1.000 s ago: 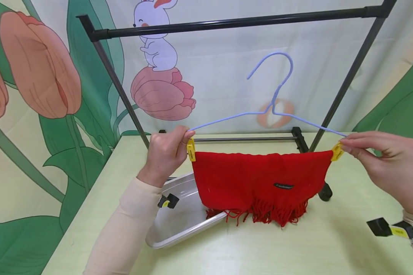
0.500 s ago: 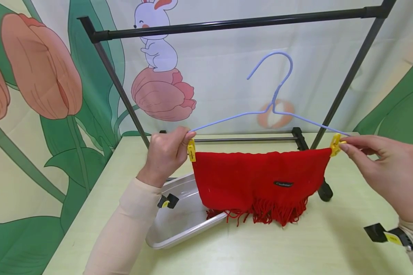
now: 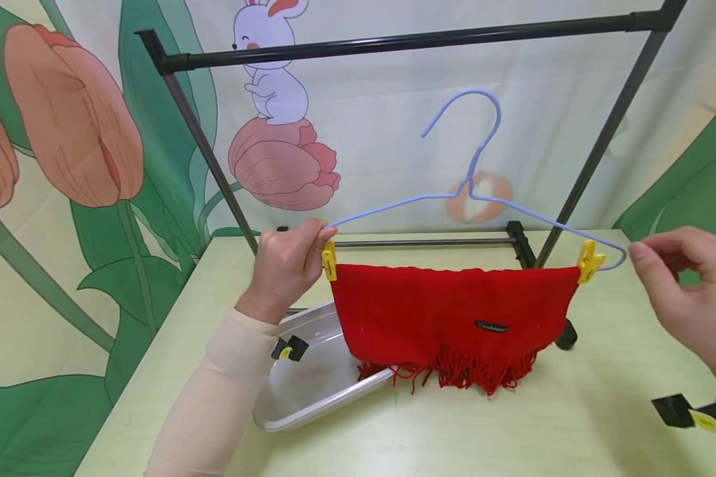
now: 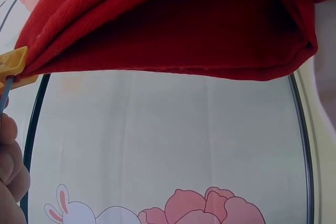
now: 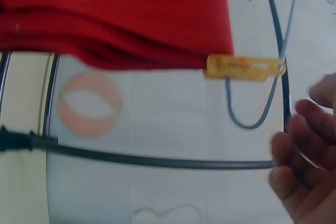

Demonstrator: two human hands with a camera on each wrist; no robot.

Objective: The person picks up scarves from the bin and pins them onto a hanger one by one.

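Note:
A folded red scarf [image 3: 453,308] with a fringe and a small black label hangs from a light-blue wire hanger [image 3: 420,198]. Yellow clothespins clip its two top corners: a left clothespin [image 3: 330,260] and a right clothespin [image 3: 588,261]. My left hand [image 3: 289,268] grips the hanger's left end, close beside the left clothespin. Just off the hanger's right end is my right hand [image 3: 689,291], holding nothing, its fingers loosely bent. In the right wrist view the right clothespin [image 5: 244,68] grips the scarf by itself, with my fingers [image 5: 307,145] apart from it.
A black metal rack [image 3: 417,45] stands behind the hanger, its top bar above the hook. Under the scarf, on the pale table [image 3: 453,437], sits a grey-white plastic tray [image 3: 310,414], partly covered. A printed curtain [image 3: 382,132] hangs behind.
My right hand has let go of the right clothespin and drawn back to the right. The clothespin stays on the scarf's corner, and the hanger has tipped slightly. My left hand keeps its grip.

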